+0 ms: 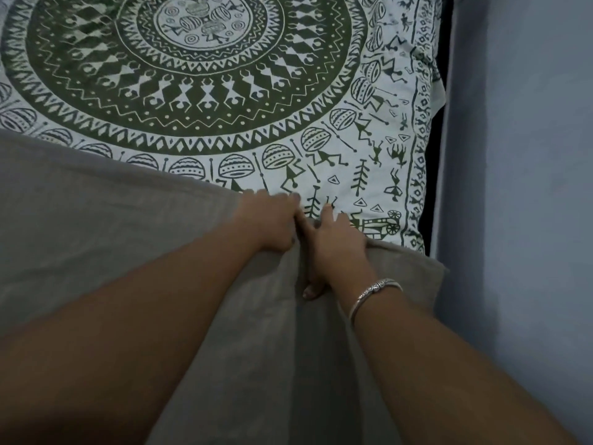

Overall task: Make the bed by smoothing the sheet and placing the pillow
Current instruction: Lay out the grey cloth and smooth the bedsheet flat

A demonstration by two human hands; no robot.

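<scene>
Two hands meet on one grey pillow (pixel 96 226) at the near edge of a green-printed sheet (pixel 199 91): left hand (pixel 269 220) and braceleted right hand (pixel 337 248) both grip its cover. A blue wall (pixel 519 155) closely borders the bed's right edge.

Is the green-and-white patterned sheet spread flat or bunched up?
Spread flat: the green-and-white patterned sheet shows its round design unwrinkled; the plain grey cloth covers its near edge.
</scene>
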